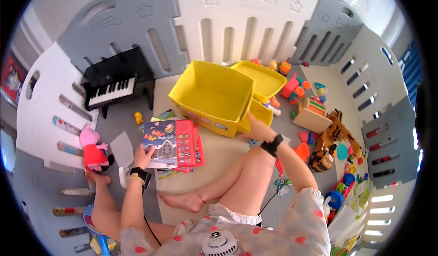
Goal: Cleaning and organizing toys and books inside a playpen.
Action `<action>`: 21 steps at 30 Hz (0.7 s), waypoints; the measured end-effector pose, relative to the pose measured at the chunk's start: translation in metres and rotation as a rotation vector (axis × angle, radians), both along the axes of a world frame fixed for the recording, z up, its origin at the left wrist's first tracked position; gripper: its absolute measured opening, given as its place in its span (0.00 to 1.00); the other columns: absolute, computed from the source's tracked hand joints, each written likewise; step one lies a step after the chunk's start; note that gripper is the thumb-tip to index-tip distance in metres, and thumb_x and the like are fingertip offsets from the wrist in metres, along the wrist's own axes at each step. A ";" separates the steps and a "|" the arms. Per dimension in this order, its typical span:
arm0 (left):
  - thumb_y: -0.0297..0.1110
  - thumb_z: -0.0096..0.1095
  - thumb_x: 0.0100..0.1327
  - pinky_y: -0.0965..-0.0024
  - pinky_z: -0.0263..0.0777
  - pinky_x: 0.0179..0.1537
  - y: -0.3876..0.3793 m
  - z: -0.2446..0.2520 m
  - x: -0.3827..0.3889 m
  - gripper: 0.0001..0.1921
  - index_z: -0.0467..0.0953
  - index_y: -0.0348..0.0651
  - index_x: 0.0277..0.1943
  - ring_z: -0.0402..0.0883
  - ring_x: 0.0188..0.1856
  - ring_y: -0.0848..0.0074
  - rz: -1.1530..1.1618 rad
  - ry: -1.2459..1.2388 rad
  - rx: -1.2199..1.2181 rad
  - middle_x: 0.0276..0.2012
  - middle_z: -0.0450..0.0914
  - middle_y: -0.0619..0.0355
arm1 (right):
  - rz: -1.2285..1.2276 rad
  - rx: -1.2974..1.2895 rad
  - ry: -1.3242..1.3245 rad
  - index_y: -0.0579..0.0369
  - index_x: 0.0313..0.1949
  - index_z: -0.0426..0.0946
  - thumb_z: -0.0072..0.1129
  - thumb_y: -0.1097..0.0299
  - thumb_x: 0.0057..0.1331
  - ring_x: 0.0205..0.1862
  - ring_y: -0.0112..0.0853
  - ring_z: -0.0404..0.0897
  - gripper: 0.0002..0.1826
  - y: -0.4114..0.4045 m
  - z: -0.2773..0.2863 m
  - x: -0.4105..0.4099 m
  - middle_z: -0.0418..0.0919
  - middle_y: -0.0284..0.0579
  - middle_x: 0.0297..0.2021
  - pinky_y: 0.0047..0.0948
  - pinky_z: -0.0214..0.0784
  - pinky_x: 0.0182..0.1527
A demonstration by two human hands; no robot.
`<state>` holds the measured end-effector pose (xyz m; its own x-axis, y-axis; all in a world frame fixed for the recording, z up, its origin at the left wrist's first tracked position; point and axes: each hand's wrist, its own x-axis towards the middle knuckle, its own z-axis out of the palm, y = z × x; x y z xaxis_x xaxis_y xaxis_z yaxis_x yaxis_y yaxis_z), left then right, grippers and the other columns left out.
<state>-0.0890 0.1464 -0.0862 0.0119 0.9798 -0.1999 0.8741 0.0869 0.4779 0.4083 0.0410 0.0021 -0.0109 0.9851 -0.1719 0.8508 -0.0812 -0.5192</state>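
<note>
My left hand (pixel 143 156) rests on the lower left edge of a children's sound book (pixel 160 143) with a dark blue cover and a red button panel. That book lies on top of a stack of red-edged books on the floor mat. My right hand (pixel 256 128) is at the near right corner of a yellow bus-shaped storage box (pixel 214 91), which stands with its top uncovered. Its fingers are partly blurred, and whether they grip the box wall cannot be told. A yellow lid (pixel 261 79) leans behind the box.
A toy piano (pixel 113 91), a plush pig (pixel 91 150) and a small yellow figure (pixel 138 118) are at the left. On the right lie a wooden toy (pixel 312 115), a toy excavator (pixel 323 155) and several plastic toys. Playpen panels (pixel 236 26) surround the mat.
</note>
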 end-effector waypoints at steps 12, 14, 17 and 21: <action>0.73 0.53 0.53 0.58 0.71 0.51 -0.039 0.041 0.033 0.47 0.68 0.26 0.53 0.78 0.50 0.50 -0.018 0.058 -0.143 0.47 0.77 0.36 | 0.098 0.082 -0.198 0.54 0.51 0.76 0.52 0.69 0.62 0.51 0.49 0.75 0.18 0.014 -0.047 0.074 0.76 0.54 0.49 0.42 0.67 0.54; 0.74 0.53 0.51 0.57 0.72 0.50 -0.042 0.042 0.041 0.51 0.63 0.25 0.56 0.79 0.48 0.50 -0.041 0.054 -0.235 0.44 0.80 0.37 | 0.048 0.029 -0.364 0.55 0.50 0.76 0.53 0.69 0.61 0.50 0.49 0.75 0.16 0.007 -0.056 0.087 0.77 0.55 0.48 0.43 0.67 0.53; 0.74 0.55 0.50 0.58 0.71 0.52 -0.050 0.042 0.041 0.53 0.61 0.22 0.58 0.79 0.49 0.50 0.008 0.021 -0.321 0.46 0.79 0.37 | 0.009 0.254 -0.691 0.57 0.42 0.78 0.58 0.63 0.60 0.45 0.47 0.78 0.14 -0.034 -0.038 0.053 0.79 0.55 0.38 0.43 0.70 0.47; 0.70 0.58 0.52 0.59 0.68 0.56 -0.056 -0.017 0.010 0.54 0.50 0.32 0.68 0.72 0.59 0.50 -0.002 -0.111 0.015 0.59 0.68 0.35 | 0.049 -0.157 -0.014 0.62 0.46 0.75 0.58 0.59 0.63 0.44 0.47 0.79 0.20 -0.034 0.042 -0.034 0.79 0.59 0.40 0.38 0.71 0.46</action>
<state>-0.0792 0.0904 -0.1035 0.0354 0.9826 -0.1824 0.8161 0.0769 0.5728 0.3739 0.0073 0.0441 -0.0549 0.9445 -0.3238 0.8629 -0.1183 -0.4913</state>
